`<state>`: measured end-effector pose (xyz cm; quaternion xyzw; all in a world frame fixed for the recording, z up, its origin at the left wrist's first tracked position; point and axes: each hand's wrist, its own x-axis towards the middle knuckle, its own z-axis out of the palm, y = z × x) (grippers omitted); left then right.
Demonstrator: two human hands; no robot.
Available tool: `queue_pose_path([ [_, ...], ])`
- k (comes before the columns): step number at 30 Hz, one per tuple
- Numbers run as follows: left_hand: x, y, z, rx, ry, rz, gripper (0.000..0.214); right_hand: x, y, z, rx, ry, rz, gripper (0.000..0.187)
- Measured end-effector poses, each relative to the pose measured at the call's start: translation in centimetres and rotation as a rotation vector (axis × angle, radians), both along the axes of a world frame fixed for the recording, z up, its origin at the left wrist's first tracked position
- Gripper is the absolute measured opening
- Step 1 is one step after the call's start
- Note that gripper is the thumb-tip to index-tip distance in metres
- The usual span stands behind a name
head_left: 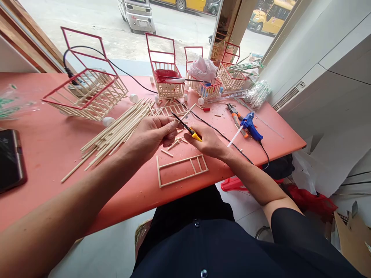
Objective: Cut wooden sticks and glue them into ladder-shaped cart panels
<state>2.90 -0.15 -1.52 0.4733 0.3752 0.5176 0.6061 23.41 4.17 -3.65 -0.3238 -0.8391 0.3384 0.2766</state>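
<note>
A slender, pale wooden stick (189,111) is pinched in the left hand (162,132), apparently being trimmed by black-bladed, yellow-handled cutters (188,128) gripped in the right hand (211,141); steadiness seems required.

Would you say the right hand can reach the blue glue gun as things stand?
Probably yes: the glue gun lies nearby, beyond a thin cable, though the right hand holds a yellow-handled tool.

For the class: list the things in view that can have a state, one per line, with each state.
Left hand: closed on thin stick
Right hand: closed on cutters
Cutters: blade gap unclear
Glue gun: lying down, power unclear
Phone: screen dark
Stick pile: loose
Small frame: flat, partly runged
White bundle: crumpled
Pliers: lying down
</note>
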Motion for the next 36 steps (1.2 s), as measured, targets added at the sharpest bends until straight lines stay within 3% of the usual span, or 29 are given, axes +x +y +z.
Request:
queue_pose_path([
  [10,0.1,0.0,-0.3,0.021,0.007,-0.009,0.051,0.1,-0.1,-0.7,0.074,-0.003,-0.057,0.063],
  [15,0.0,-0.1,0.0,0.052,0.061,0.005,0.042,0.2,0.0,-0.3,0.153,-0.008,-0.059,0.060],
  [20,0.1,-0.2,0.3,0.042,0.091,0.023,0.031,0.1,0.2,-0.1,0.146,-0.026,-0.052,0.059],
  [30,0.2,-0.4,0.6,0.032,0.093,0.016,0.032,0.3,0.2,0.8,0.069,-0.060,-0.008,0.063],
  [36,0.2,-0.7,0.4,0.191,0.349,0.151,0.025,0.2,0.0,0.7,0.060,-0.058,-0.039,0.063],
])
